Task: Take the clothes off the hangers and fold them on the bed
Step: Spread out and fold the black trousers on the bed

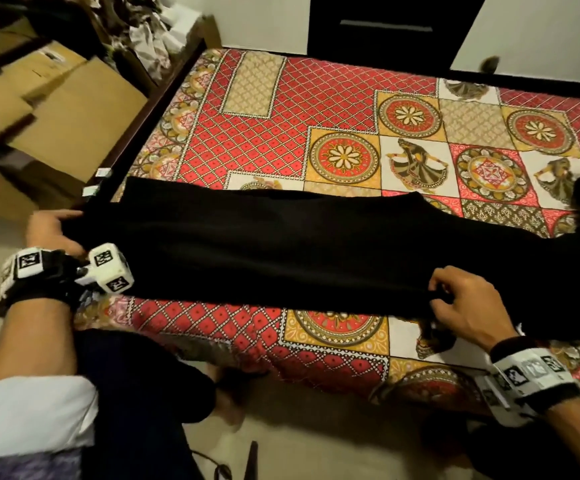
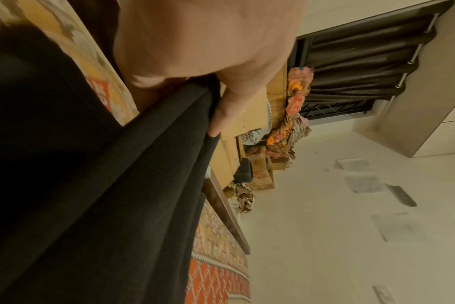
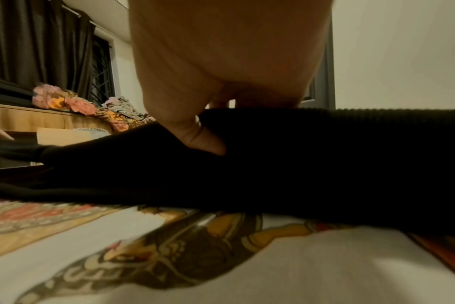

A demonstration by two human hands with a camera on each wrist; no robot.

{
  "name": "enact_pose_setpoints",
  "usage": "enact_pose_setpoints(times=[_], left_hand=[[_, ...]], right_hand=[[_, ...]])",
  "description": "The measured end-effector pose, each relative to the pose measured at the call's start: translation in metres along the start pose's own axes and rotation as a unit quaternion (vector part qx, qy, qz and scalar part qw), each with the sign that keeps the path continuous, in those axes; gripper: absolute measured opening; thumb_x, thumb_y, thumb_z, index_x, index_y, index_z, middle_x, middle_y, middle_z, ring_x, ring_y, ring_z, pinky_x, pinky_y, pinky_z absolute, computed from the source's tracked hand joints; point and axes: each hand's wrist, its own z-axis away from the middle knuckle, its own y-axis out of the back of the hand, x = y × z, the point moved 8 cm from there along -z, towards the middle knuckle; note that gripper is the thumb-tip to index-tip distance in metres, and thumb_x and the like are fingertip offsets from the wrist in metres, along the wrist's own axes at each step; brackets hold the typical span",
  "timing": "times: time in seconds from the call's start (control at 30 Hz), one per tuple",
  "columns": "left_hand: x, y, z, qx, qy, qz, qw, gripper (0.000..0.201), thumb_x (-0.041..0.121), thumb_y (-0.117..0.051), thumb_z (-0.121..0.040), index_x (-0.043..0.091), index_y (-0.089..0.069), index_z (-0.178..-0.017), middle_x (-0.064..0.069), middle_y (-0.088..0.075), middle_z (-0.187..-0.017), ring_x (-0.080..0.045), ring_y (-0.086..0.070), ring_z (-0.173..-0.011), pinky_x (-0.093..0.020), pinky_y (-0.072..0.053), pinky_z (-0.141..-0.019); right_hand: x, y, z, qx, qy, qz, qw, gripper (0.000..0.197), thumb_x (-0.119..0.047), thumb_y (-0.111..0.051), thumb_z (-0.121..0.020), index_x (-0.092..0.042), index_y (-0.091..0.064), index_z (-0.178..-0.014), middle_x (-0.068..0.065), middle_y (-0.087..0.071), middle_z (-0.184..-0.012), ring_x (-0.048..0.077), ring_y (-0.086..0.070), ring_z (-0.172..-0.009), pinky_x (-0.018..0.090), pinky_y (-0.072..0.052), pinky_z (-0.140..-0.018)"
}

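A long black knit garment (image 1: pixel 281 247) lies stretched across the near part of the bed (image 1: pixel 316 133), which has a red and yellow patterned sheet. My left hand (image 1: pixel 52 230) grips the garment's left end at the bed's left edge; in the left wrist view the black cloth (image 2: pixel 143 164) is bunched under my fingers (image 2: pixel 229 107). My right hand (image 1: pixel 454 299) pinches the garment's near edge towards the right; in the right wrist view the thumb (image 3: pixel 203 142) presses into the black fabric (image 3: pixel 299 164). White stripes (image 1: pixel 361 232) show at the garment's right part. No hanger is in view.
Cardboard boxes (image 1: pixel 56 109) and a heap of patterned clothes (image 1: pixel 143 26) stand left of the bed. A dark door or cupboard (image 1: pixel 385 26) is behind the bed. My knees (image 1: pixel 143 393) are at the bed's near edge, on a pale floor (image 2: pixel 325 226).
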Motion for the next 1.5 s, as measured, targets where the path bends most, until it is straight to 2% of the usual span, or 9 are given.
enact_pose_setpoints(times=[0.07, 0.13, 0.23, 0.43, 0.6, 0.8, 0.97, 1.37, 1.5], left_hand=[[-0.022, 0.016, -0.02, -0.003, 0.071, -0.017, 0.997, 0.027, 0.004, -0.086, -0.067, 0.001, -0.081, -0.093, 0.013, -0.073, -0.065, 0.005, -0.07, -0.078, -0.02, -0.045, -0.105], [-0.024, 0.019, -0.006, 0.053, 0.1, 0.024, 0.993, 0.039, 0.008, -0.054, -0.097, 0.015, -0.076, -0.065, 0.022, -0.054, -0.038, 0.005, -0.057, -0.058, -0.026, -0.053, -0.094], [-0.025, -0.008, 0.01, 0.025, 0.149, -0.059, 0.987, 0.025, 0.008, -0.041, -0.104, 0.005, -0.058, -0.087, 0.009, -0.057, -0.039, -0.007, -0.058, -0.047, -0.022, -0.049, -0.051], [-0.056, 0.001, -0.026, 0.041, 0.128, -0.235, 0.963, 0.084, 0.038, -0.098, -0.061, 0.002, -0.063, -0.128, -0.014, -0.07, -0.119, -0.034, -0.07, -0.107, -0.044, -0.057, -0.093], [-0.011, 0.01, 0.008, 0.165, 0.009, -0.195, 0.967, 0.037, 0.023, -0.082, -0.083, 0.008, -0.074, -0.116, -0.017, -0.071, -0.121, -0.034, -0.065, -0.114, -0.038, -0.052, -0.098], [-0.043, 0.02, 0.01, 0.117, 0.14, -0.269, 0.946, 0.083, 0.026, -0.092, -0.07, -0.007, -0.054, -0.136, -0.026, -0.064, -0.13, -0.042, -0.064, -0.114, -0.047, -0.054, -0.095], [-0.051, 0.017, 0.008, 0.018, 0.196, -0.323, 0.926, 0.066, 0.01, -0.094, -0.064, -0.009, -0.061, -0.118, -0.026, -0.069, -0.109, -0.045, -0.07, -0.097, -0.05, -0.06, -0.075], [-0.041, 0.023, 0.006, 0.045, 0.141, -0.419, 0.896, 0.067, 0.014, -0.081, -0.078, -0.009, -0.051, -0.134, -0.032, -0.06, -0.13, -0.047, -0.061, -0.112, -0.046, -0.05, -0.089], [-0.032, 0.001, 0.004, 0.04, 0.112, -0.396, 0.911, 0.076, 0.032, -0.089, -0.073, -0.005, -0.055, -0.131, -0.026, -0.061, -0.129, -0.045, -0.06, -0.115, -0.044, -0.049, -0.086]], right_hand=[[-0.005, -0.005, 0.004, -0.048, 0.003, 0.027, 0.998, 0.022, -0.019, -0.071, -0.071, -0.029, -0.055, -0.082, -0.01, -0.054, -0.078, 0.023, -0.059, -0.077, 0.032, -0.038, -0.062], [-0.011, -0.017, 0.008, -0.091, 0.009, 0.071, 0.993, 0.018, -0.033, -0.063, -0.069, -0.031, -0.056, -0.085, -0.011, -0.052, -0.082, 0.023, -0.06, -0.082, 0.031, -0.037, -0.064], [-0.025, -0.025, 0.009, -0.068, 0.023, 0.061, 0.996, 0.035, -0.04, -0.069, -0.074, -0.03, -0.064, -0.108, -0.009, -0.061, -0.102, 0.02, -0.063, -0.094, 0.034, -0.051, -0.074], [-0.104, -0.062, 0.012, -0.08, 0.116, 0.058, 0.988, 0.048, -0.043, -0.07, -0.085, -0.03, -0.063, -0.131, -0.006, -0.061, -0.126, 0.018, -0.059, -0.115, 0.036, -0.052, -0.094], [-0.121, -0.05, 0.002, 0.031, 0.094, -0.039, 0.994, 0.018, -0.026, -0.072, -0.086, -0.028, -0.074, -0.103, -0.013, -0.069, -0.102, 0.011, -0.065, -0.095, 0.033, -0.054, -0.082], [-0.113, -0.066, 0.005, 0.011, 0.098, -0.017, 0.995, 0.019, -0.028, -0.064, -0.091, -0.03, -0.073, -0.108, -0.013, -0.069, -0.107, 0.011, -0.064, -0.102, 0.037, -0.054, -0.088], [-0.113, -0.064, 0.007, 0.04, 0.075, -0.03, 0.996, 0.022, -0.018, -0.064, -0.094, -0.024, -0.073, -0.113, -0.006, -0.072, -0.11, 0.016, -0.065, -0.104, 0.038, -0.053, -0.09], [-0.113, -0.067, 0.001, 0.03, 0.044, -0.029, 0.998, 0.006, -0.03, -0.063, -0.086, -0.028, -0.068, -0.083, -0.013, -0.062, -0.087, 0.014, -0.062, -0.084, 0.033, -0.05, -0.072], [-0.138, -0.072, 0.006, 0.01, 0.11, -0.02, 0.994, 0.034, -0.047, -0.06, -0.088, -0.029, -0.069, -0.116, -0.013, -0.064, -0.113, 0.008, -0.059, -0.103, 0.026, -0.046, -0.087]])
